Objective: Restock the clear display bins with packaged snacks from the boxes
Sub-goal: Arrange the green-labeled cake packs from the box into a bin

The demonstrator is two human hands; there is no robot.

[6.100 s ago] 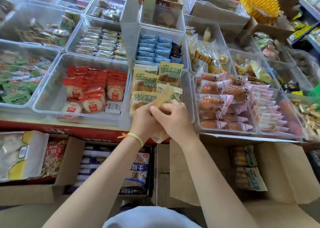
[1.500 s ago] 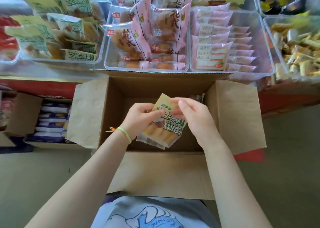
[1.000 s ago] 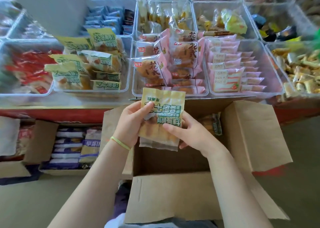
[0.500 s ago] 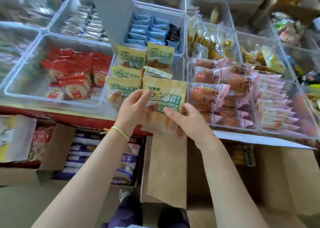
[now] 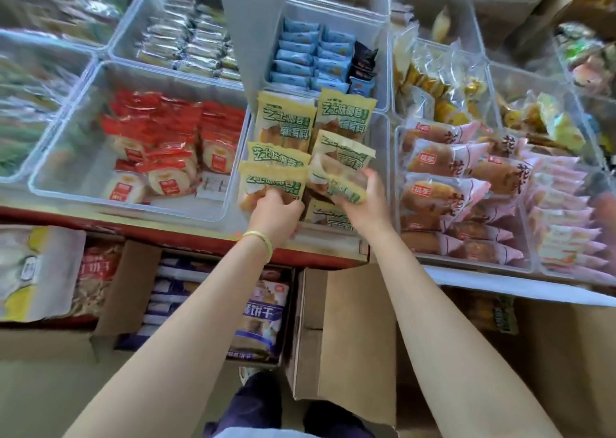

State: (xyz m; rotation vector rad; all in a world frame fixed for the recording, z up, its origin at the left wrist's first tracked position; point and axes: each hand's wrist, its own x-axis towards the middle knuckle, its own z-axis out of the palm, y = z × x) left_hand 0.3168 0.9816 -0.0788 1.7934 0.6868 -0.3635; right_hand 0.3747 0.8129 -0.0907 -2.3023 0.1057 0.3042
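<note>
Both hands reach into the middle clear bin (image 5: 380,157) on the counter (image 5: 186,234). The left hand (image 5: 275,212) has its fingers curled round the near edge of a yellow-green pack (image 5: 271,184), holding it upright at the near left of the bin. The right hand (image 5: 368,204) grasps a second pack (image 5: 335,181) of the same kind, tilted on its side and held just above the packs at the bin's near right. A green band (image 5: 261,239) sits on the left wrist.

More yellow-green packs (image 5: 315,121) stand in two rows toward the far end of the same bin. To the left, a larger bin (image 5: 66,157) holds red packs (image 5: 156,144) gathered toward its right side. To the right, another bin (image 5: 466,257) is filled with pink-ended pastry packs (image 5: 443,171), and pale pink packs (image 5: 563,211) are stacked in the next one over. Beyond the middle bin, blue packs (image 5: 310,57) stand in rows.

Below the counter's red edge, an open box (image 5: 353,331) stands on the floor between the forearms, its flap raised. In its right part, behind the right arm, a few packs (image 5: 496,311) show dimly. A box to the left (image 5: 133,291) holds purple-and-white biscuit packs (image 5: 260,317). At far left lies a large white and yellow bag (image 5: 30,271).
</note>
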